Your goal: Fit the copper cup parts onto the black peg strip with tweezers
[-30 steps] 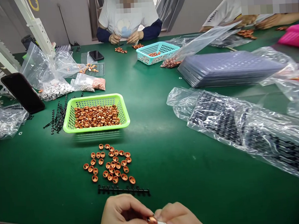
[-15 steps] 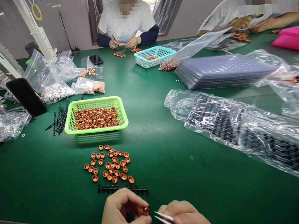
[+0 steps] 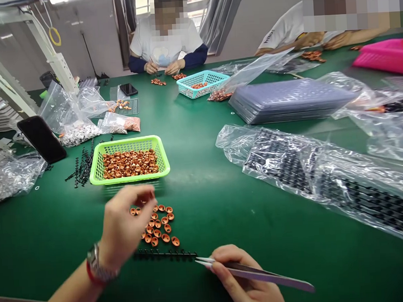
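Note:
My left hand (image 3: 124, 227), blurred, hangs over the loose cups just in front of the green basket (image 3: 94, 179). Its fingers are pinched around a small copper-coloured cup, mostly hidden by the fingertips. Below it, several hollow orange-copper cups (image 3: 165, 237) with a hole in each lie on the table, some covered by the hand. In my right hand (image 3: 240, 275) is a pair of metal tweezers (image 3: 269, 278) with white tips. Those tips are at the right end of a black plastic strip with short pegs (image 3: 166, 255). Shiny copper cups (image 3: 131, 163) fill the basket.
Black strips (image 3: 84, 166) and a propped phone (image 3: 42, 139) are left of the basket. Bagged black parts (image 3: 290, 160) and stacked clear trays (image 3: 289, 97) occupy the right. Across the table, a person (image 3: 165, 44) works near a blue basket (image 3: 203, 81); another person's hands (image 3: 337, 40) are at far right.
My left hand has moved up and left with the cup, from beside the tweezers to above the loose cups. The tweezers have shifted slightly up and left, to the strip's end.

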A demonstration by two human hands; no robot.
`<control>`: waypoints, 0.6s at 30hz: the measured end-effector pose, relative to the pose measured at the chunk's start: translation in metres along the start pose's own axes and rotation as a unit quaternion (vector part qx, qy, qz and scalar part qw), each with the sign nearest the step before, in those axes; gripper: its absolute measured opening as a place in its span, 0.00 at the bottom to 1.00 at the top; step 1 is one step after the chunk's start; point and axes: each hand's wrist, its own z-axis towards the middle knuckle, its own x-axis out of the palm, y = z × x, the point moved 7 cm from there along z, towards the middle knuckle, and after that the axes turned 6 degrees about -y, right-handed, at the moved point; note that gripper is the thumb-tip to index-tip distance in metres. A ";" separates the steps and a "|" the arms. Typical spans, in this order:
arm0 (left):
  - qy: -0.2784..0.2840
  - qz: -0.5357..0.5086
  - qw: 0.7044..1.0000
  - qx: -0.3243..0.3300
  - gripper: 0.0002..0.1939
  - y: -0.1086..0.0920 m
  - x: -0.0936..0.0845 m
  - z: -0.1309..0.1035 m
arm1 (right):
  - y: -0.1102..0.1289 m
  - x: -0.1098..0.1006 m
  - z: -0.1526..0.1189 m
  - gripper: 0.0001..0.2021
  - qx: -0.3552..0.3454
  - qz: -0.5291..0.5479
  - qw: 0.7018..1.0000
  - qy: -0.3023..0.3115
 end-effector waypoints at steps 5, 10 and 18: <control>0.081 0.170 0.974 0.124 0.16 -0.003 0.017 0.020 | 0.003 0.012 0.004 0.07 -0.004 -0.040 0.999 -0.007; 0.281 0.196 0.930 0.137 0.08 0.002 0.067 -0.041 | 0.015 0.023 0.008 0.08 -0.045 -0.082 0.996 0.001; 0.230 0.093 0.965 0.079 0.09 -0.002 0.041 -0.072 | 0.012 0.031 0.007 0.07 -0.098 -0.123 0.987 0.000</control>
